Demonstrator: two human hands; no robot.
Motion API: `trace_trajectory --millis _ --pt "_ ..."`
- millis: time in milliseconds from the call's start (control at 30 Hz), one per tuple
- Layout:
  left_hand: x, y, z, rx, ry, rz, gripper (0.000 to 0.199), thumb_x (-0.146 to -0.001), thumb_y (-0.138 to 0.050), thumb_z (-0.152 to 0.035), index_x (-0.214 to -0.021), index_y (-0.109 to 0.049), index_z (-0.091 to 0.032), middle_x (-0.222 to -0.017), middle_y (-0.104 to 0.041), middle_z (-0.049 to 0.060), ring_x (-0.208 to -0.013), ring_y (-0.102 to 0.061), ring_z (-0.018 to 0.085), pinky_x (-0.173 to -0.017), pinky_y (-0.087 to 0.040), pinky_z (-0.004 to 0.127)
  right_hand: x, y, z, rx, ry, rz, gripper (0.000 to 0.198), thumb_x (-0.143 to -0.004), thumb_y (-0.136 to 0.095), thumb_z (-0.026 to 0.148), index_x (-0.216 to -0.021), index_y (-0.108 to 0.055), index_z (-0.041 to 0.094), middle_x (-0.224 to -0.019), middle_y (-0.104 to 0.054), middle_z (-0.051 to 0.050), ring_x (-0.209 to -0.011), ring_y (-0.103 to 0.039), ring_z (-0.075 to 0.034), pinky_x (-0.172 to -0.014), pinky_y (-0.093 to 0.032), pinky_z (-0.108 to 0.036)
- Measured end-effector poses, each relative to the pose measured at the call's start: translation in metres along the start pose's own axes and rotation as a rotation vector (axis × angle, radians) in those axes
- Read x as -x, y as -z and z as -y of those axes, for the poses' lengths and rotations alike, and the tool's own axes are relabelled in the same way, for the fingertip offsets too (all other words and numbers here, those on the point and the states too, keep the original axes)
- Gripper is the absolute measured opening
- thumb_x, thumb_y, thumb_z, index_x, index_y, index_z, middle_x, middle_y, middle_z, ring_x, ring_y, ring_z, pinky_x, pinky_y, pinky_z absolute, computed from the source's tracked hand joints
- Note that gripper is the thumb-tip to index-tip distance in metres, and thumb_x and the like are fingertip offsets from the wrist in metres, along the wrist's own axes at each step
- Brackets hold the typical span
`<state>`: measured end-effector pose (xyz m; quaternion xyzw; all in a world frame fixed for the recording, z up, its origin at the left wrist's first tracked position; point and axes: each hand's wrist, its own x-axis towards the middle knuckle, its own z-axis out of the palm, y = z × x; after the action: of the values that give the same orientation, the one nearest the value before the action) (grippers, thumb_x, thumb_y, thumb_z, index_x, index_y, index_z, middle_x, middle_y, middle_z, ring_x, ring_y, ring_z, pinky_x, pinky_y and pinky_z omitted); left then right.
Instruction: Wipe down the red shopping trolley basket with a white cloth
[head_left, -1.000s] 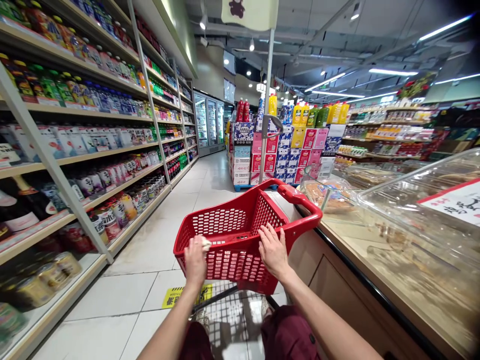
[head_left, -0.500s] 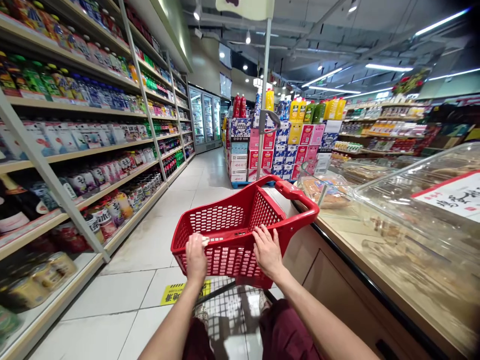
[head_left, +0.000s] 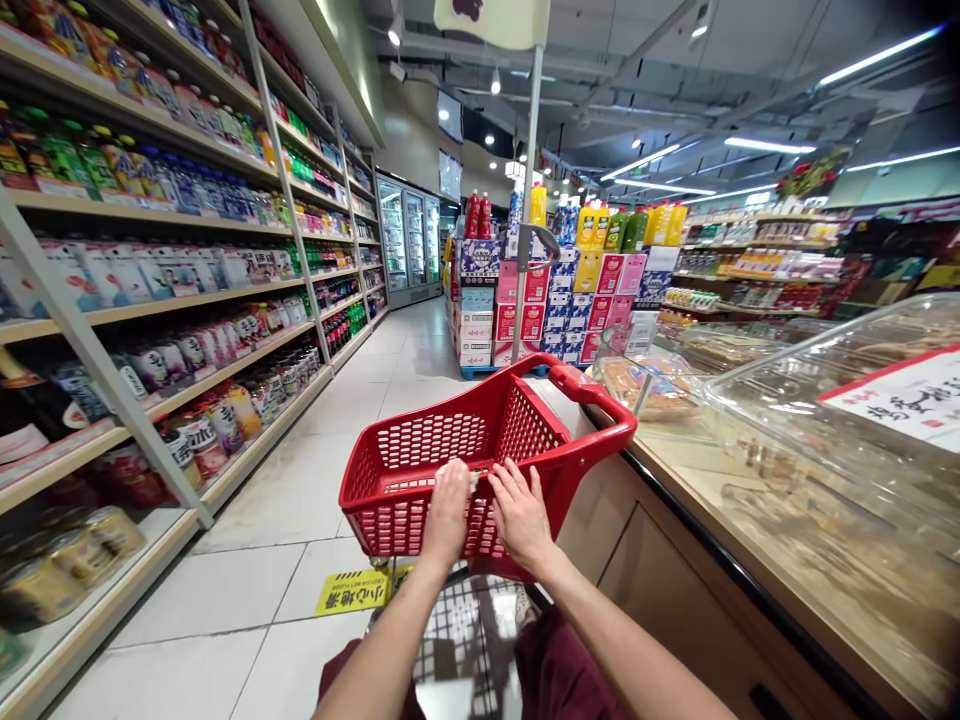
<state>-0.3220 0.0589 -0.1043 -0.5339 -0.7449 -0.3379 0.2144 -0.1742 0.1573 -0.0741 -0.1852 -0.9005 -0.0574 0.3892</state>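
In front of me stands a red plastic shopping cart (head_left: 412, 525) with a perforated basket and a red handle. My left hand (head_left: 448, 510) lies over the near rim, closed on a crumpled whitish tissue (head_left: 474, 482) that pokes out beside its fingertips; most of it is hidden. Just to the right, my right hand (head_left: 523, 512) rests on the same rim. Its fingers are stretched out and somewhat apart, holding nothing. The two hands are close together but not touching.
Shelves of drinks (head_left: 217, 260) line the left side. A counter (head_left: 679, 470) with clear food covers runs along the right, close to the cart handle. Ahead are stacked drink cartons (head_left: 517, 310) and a metal pole (head_left: 531, 150). A yellow caution sign (head_left: 351, 592) marks the tiled floor.
My left hand has slid right along the cart's near rim with the tissue, coming close to my right hand. The right hand has shifted slightly left. The cart has barely moved.
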Motion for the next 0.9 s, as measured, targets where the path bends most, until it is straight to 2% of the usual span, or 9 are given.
trace_trajectory --millis 100,233,300,400,500,633,733,800,900 --pt "0.002 0.004 0.003 0.028 0.034 0.059 0.048 -0.083 -0.024 -0.010 -0.126 -0.040 -0.023 -0.132 -0.047 0.005 -0.127 -0.034 0.016 -0.104 -0.032 0.044 -0.001 0.001 -0.002 -0.008 -0.012 -0.008 0.035 -0.084 -0.040 0.019 -0.115 -0.056 0.016 -0.123 -0.054 -0.008 -0.124 -0.036 -0.022 -0.107 -0.011 -0.047" --pt "0.016 0.030 0.039 -0.038 0.310 -0.091 0.049 -0.082 -0.026 -0.011 -0.130 -0.034 -0.019 -0.132 -0.044 0.011 -0.130 -0.028 0.022 -0.105 -0.026 0.051 0.001 0.003 -0.006 -0.039 -0.036 -0.019 0.037 -0.083 -0.039 0.017 -0.116 -0.055 0.016 -0.124 -0.054 -0.007 -0.124 -0.036 -0.022 -0.107 -0.013 -0.047" --pt "0.015 0.026 0.038 -0.031 0.289 -0.107 0.049 -0.082 -0.028 -0.013 -0.131 -0.033 -0.020 -0.131 -0.046 0.010 -0.128 -0.031 0.021 -0.106 -0.028 0.047 0.000 0.000 0.002 -0.079 -0.011 -0.029 0.038 -0.083 -0.037 0.016 -0.116 -0.055 0.018 -0.124 -0.053 -0.006 -0.123 -0.036 -0.021 -0.107 -0.015 -0.045" --pt "0.005 0.002 0.013 0.024 0.127 -0.052 0.048 -0.082 -0.032 -0.017 -0.129 -0.035 -0.026 -0.126 -0.052 0.004 -0.119 -0.044 0.015 -0.100 -0.040 0.036 -0.009 -0.011 0.021 -0.126 0.069 -0.015 0.042 -0.083 -0.036 0.015 -0.122 -0.050 0.019 -0.126 -0.052 -0.005 -0.123 -0.037 -0.019 -0.104 -0.025 -0.040" --pt "0.004 -0.012 0.001 -0.025 0.087 -0.023 0.055 -0.080 -0.031 -0.017 -0.134 -0.026 -0.016 -0.130 -0.048 0.013 -0.122 -0.042 0.020 -0.100 -0.037 0.045 -0.025 -0.028 0.038 -0.120 0.139 0.051 0.042 -0.083 -0.040 0.021 -0.125 -0.046 0.020 -0.124 -0.053 -0.007 -0.118 -0.043 -0.019 -0.099 -0.033 -0.039" --pt "0.023 0.006 0.031 -0.247 0.165 0.111 0.064 -0.070 -0.043 -0.023 -0.132 -0.031 -0.015 -0.139 -0.034 0.014 -0.131 -0.024 0.027 -0.105 -0.018 0.057 -0.047 -0.049 0.064 -0.070 0.142 0.134 0.035 -0.079 -0.052 0.035 -0.113 -0.054 0.026 -0.114 -0.059 -0.004 -0.102 -0.053 -0.021 -0.093 -0.036 -0.041" --pt "0.033 0.025 0.050 -0.333 0.164 0.246 0.071 -0.064 -0.048 -0.026 -0.132 -0.032 -0.015 -0.141 -0.030 0.012 -0.132 -0.022 0.027 -0.106 -0.017 0.053 -0.057 -0.060 0.082 -0.018 0.132 0.144 0.025 -0.079 -0.055 0.027 -0.104 -0.057 0.027 -0.104 -0.063 -0.001 -0.089 -0.056 -0.019 -0.084 -0.041 -0.038" --pt "0.034 0.031 0.052 -0.369 0.154 0.282 0.070 -0.064 -0.046 -0.025 -0.132 -0.033 -0.015 -0.141 -0.031 0.011 -0.131 -0.024 0.026 -0.106 -0.019 0.052 -0.059 -0.059 0.077 -0.004 0.149 0.148 0.018 -0.080 -0.054 0.021 -0.096 -0.060 0.027 -0.095 -0.065 0.001 -0.081 -0.057 -0.017 -0.075 -0.043 -0.033" --pt "0.029 0.033 0.045 -0.394 0.154 0.267 0.064 -0.067 -0.043 -0.023 -0.130 -0.035 -0.014 -0.140 -0.032 0.011 -0.130 -0.026 0.025 -0.105 -0.022 0.051 -0.053 -0.038 0.029 0.012 0.172 0.163 0.015 -0.083 -0.050 0.019 -0.089 -0.063 0.024 -0.091 -0.065 0.000 -0.078 -0.056 -0.016 -0.071 -0.043 -0.031"
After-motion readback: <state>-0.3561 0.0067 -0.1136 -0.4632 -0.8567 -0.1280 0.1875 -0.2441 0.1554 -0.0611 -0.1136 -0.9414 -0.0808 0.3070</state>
